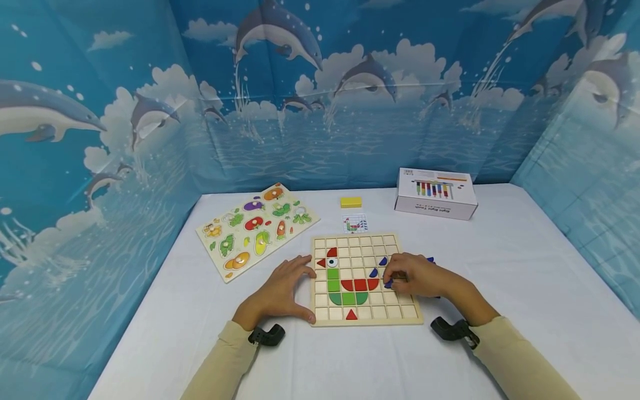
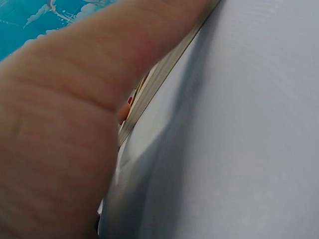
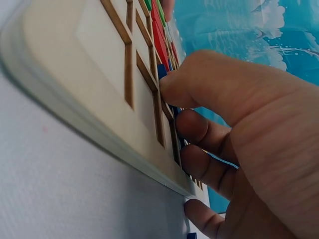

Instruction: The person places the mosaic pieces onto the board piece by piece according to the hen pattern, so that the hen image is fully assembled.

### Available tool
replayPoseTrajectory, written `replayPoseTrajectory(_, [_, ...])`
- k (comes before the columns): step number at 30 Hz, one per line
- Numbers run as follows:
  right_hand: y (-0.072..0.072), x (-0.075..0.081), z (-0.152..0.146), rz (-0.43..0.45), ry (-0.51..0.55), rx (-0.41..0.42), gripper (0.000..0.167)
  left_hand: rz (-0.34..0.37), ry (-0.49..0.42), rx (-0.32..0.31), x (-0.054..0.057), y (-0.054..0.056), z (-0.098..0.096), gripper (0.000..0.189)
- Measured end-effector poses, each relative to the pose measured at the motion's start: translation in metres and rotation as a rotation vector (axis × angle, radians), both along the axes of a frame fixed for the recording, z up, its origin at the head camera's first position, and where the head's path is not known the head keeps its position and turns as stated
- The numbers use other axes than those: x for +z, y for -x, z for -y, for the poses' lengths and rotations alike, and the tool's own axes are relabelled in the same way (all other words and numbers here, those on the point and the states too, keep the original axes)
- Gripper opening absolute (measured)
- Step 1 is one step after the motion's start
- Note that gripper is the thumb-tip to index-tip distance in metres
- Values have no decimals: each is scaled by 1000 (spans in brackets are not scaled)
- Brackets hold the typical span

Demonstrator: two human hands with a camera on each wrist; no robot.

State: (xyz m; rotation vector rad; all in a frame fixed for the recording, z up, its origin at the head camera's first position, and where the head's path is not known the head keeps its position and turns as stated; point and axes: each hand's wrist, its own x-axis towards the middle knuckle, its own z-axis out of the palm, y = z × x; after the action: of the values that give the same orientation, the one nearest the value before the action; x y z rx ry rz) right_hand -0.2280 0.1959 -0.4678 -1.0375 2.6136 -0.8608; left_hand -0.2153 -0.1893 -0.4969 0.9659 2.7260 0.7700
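Observation:
A wooden grid board [image 1: 367, 322] lies on the table, with flat pieces forming a bird-like figure in its squares. My left hand [image 1: 284, 288] steadies the board's left edge, thumb at the lower corner and fingers spread along the side. Over the right part of the grid, my right hand [image 1: 419, 274] pinches a small blue piece [image 1: 388, 284] between thumb and fingers, down at a square. Two other blue pieces, an upper one [image 1: 383, 261] and a lower one [image 1: 373, 273], sit just left of that hand. In the right wrist view the held blue piece [image 3: 162, 70] shows beside the thumb tip.
Beyond the board lie a small picture card [image 1: 355, 223] and a yellow block [image 1: 351, 202]. A vegetable puzzle board [image 1: 240, 236] is at the back left, a white box [image 1: 436, 194] at the back right. Another blue piece [image 1: 430, 259] shows behind the right hand.

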Motion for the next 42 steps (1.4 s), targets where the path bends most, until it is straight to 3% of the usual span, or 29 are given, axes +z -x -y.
replayPoseTrajectory(18, [-1,-1,-1,60,3,-8,21,8,12,12,1,-1,0,91])
replayPoseTrajectory(42, [-2,1,-3,57,26,3,22,11,18,21,0,-1,-1,91])
